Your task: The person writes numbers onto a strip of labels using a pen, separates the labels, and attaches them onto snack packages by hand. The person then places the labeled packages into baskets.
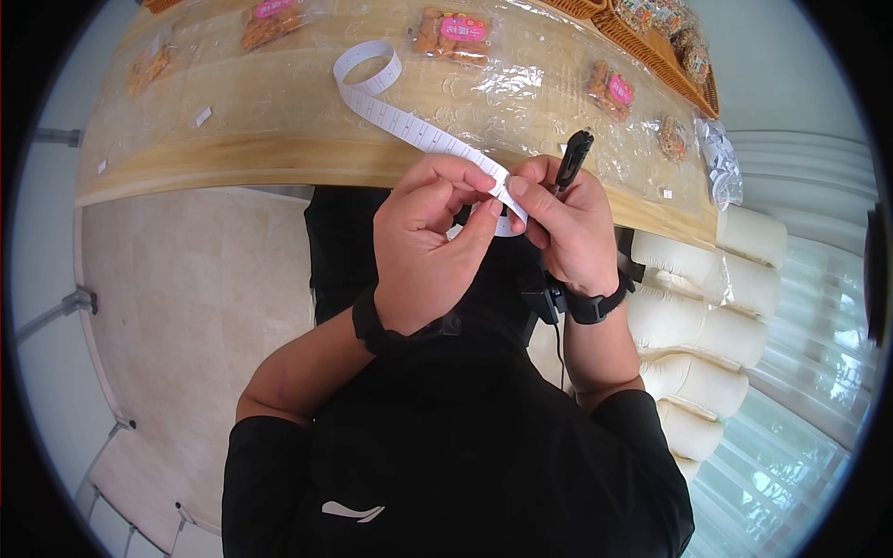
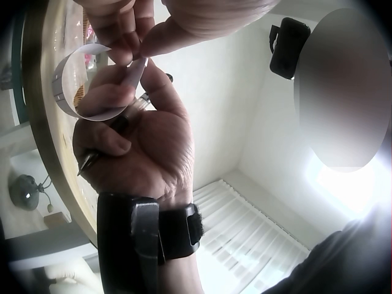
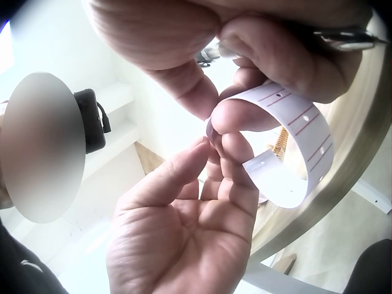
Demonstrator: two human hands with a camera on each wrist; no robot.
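A long strip of white labels [image 1: 409,126], printed with thin lines, runs from a loose curl on the table to both hands. My left hand [image 1: 433,242] pinches it between thumb and fingertips near its close end. Right beside, my right hand [image 1: 567,219] pinches the same strip with its thumb on top. A black pen [image 1: 574,158] is also held in the right hand, tucked against the palm under curled fingers. In the right wrist view, the strip's end [image 3: 318,147] curls below the right fingers, showing red lines and small holes.
Clear bags of brown snacks [image 1: 456,35] with pink labels lie across the wooden table [image 1: 233,166]. Wicker baskets [image 1: 651,56] with more bags stand at the back right. A crinkled plastic bag [image 1: 719,158] hangs at the right edge, near a cream cushioned seat [image 1: 698,307].
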